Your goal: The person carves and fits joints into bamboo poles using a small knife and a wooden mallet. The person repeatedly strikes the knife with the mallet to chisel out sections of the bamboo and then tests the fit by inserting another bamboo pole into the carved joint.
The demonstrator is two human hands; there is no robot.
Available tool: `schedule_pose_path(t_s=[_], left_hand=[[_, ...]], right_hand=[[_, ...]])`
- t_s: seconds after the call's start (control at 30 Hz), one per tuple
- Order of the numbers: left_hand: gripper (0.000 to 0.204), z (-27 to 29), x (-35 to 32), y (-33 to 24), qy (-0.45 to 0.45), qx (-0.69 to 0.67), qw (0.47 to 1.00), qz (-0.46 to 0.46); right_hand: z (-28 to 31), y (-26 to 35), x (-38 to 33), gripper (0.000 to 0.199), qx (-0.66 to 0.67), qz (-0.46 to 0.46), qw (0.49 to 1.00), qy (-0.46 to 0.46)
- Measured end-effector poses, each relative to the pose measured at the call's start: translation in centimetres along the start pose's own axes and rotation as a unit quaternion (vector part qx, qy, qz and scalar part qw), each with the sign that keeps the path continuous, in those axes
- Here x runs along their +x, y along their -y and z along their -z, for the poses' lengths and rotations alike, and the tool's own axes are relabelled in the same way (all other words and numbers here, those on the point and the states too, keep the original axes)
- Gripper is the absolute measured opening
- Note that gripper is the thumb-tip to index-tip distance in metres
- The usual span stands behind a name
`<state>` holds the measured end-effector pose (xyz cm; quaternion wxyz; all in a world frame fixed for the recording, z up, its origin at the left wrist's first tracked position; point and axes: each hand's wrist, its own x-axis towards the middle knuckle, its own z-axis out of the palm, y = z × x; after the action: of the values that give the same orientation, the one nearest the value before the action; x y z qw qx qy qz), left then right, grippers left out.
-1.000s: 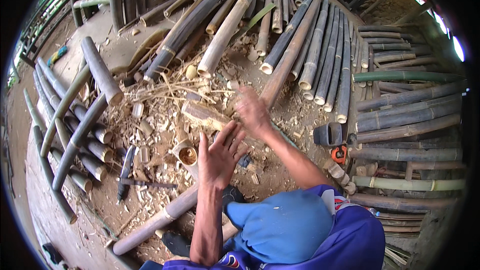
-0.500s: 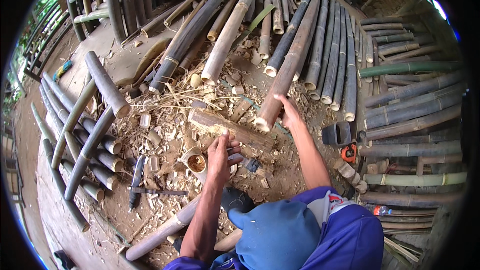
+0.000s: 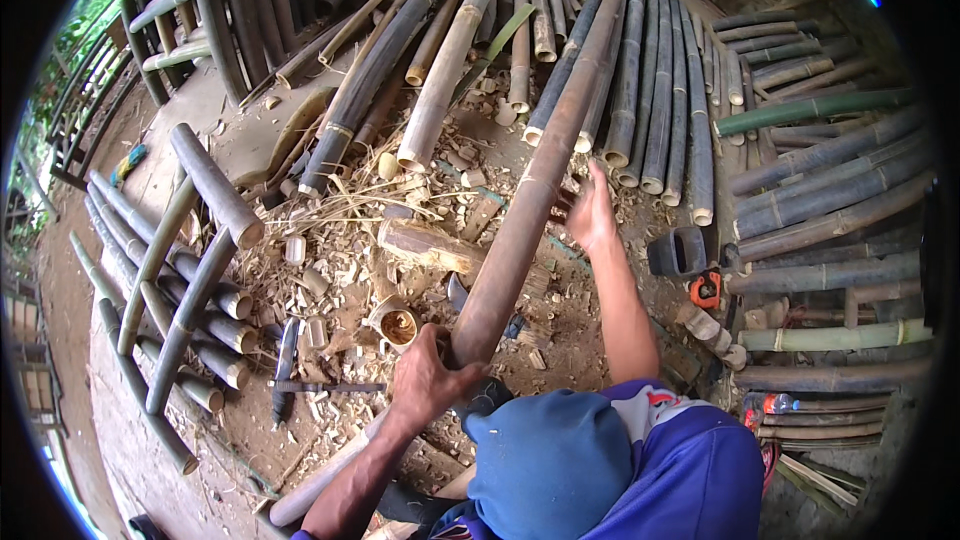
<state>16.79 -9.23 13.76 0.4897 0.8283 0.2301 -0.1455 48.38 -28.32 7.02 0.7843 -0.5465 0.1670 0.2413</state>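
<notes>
A long brown bamboo pole (image 3: 540,175) slants from the far stack down toward me. My left hand (image 3: 432,380) is closed round its near end, thumb on one side and fingers on the other. Beside the pole's right side, my right hand (image 3: 594,212) is open, thumb raised and fingers toward the pole; whether the fingertips touch it I cannot tell. Beneath the pole lies a rough wooden block (image 3: 435,245). A bamboo cup-like piece (image 3: 395,324) stands left of the pole, close to my left hand. A curved blade tip (image 3: 457,292) shows next to the pole.
Bamboo poles (image 3: 655,90) lie side by side at the far side, with more stacked (image 3: 830,190) on the right. Crossed bamboo pieces (image 3: 190,320) stand at left. A dark-handled blade (image 3: 285,365) lies among wood chips. An orange tape measure (image 3: 705,289) sits near a dark container (image 3: 677,252).
The brown bamboo pole has come nearer to me, its near end moving down and left. My left hand has taken hold of that end; my right hand has come away from the pole's side.
</notes>
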Motion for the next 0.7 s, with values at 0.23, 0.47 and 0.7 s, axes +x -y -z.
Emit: schedule_pose_path(t_s=[0.23, 0.47, 0.7], left_hand=[[0.088, 0.7, -3.6, 3.0, 0.156, -0.363, 0.917, 0.059], [0.068, 0.7, -3.9, 3.7, 0.136, -0.292, 0.945, 0.055], [0.070, -1.2, -5.9, 3.1, 0.005, -0.075, 0.996, 0.047]], right_hand=[[-3.3, -1.6, 2.0, 0.076, 0.014, 0.000, 1.000, 0.020], [-4.4, -1.7, 1.8, 0.065, 0.056, 0.024, 0.998, 0.031], [-4.8, -2.9, -0.1, 0.060, 0.041, 0.015, 0.999, -0.004]])
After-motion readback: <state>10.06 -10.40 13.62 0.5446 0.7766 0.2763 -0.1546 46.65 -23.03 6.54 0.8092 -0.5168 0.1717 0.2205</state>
